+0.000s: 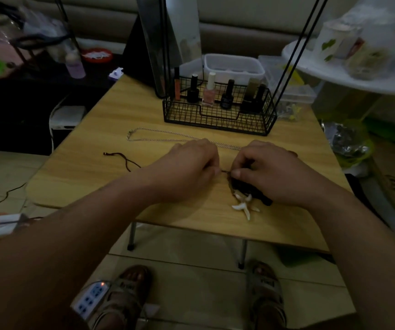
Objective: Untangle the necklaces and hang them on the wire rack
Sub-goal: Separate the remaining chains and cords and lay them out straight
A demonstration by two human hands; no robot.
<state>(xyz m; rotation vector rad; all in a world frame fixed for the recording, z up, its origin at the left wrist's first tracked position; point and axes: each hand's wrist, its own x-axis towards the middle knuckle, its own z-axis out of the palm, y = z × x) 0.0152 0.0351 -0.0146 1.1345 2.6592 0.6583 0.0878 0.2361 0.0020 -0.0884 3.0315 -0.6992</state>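
A person works at a knot on a low wooden table, the left hand and right hand each pinching the dark cord where it runs between them; its loose end trails off to the left, and its white pendant lies just below the right hand; a silver chain lies beyond the knuckles, partly hidden; both strands look light and limp, the chain probably slippery and quick to snag, the pendant likely brittle; best gripped close to the knot, then lifted by the loop toward the wire rack, which holds bottles.
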